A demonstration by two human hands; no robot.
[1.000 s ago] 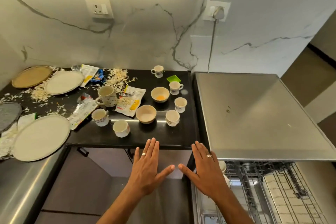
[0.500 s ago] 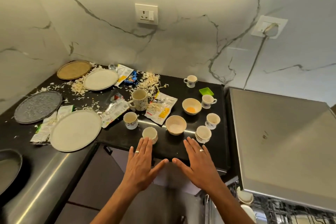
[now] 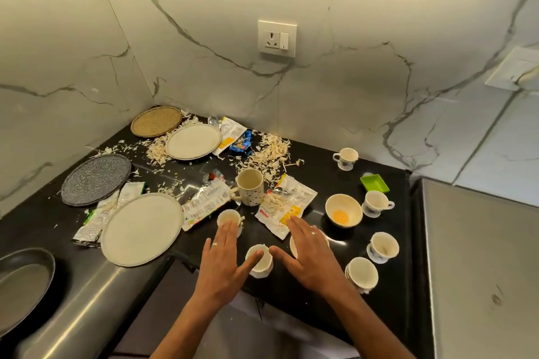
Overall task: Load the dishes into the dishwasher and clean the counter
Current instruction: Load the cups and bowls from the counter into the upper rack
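- Cup point(image 3: 259, 262) sits near the front edge of the counter point(image 3: 318, 291), directly between the two thumbs. It looks like small, thin-walled ceramic: probably light, stiff, smooth and easy to chip.
- Left hand point(image 3: 222, 261) lies flat above the counter, fingers straight and together, thumb spread toward the cup and at or just short of its left wall. It grips nothing.
- Right hand point(image 3: 310, 256) mirrors it, fingers straight, thumb reaching toward the cup's right side. It also grips nothing, and it covers most of a bowl point(image 3: 293, 245) behind the cup.
- Best hold, by my judgement, is thumb against one wall and fingers round the other, low on the body. The handle cannot be seen from here.
- Second cup point(image 3: 226, 217) stands just beyond the left fingertips, partly hidden by them.
- Mug point(image 3: 250, 191) is taller and likely heavier. Its handle faces left and would serve as a hold.
- Yolk bowl point(image 3: 343, 210) holds an orange residue, so it should stay level when lifted.
- Three more cups stand to the right: one point(image 3: 376, 203) beside the yolk bowl, one point(image 3: 383, 246) nearer, and a stacked pair point(image 3: 361, 274) near the front.
- Plates point(image 3: 141, 229) are wide, flat and probably heavier. Taking them by the rim with both hands seems safest.
- Wrappers point(image 3: 287, 205) and shavings point(image 3: 269, 151) litter the counter, all light and loose.
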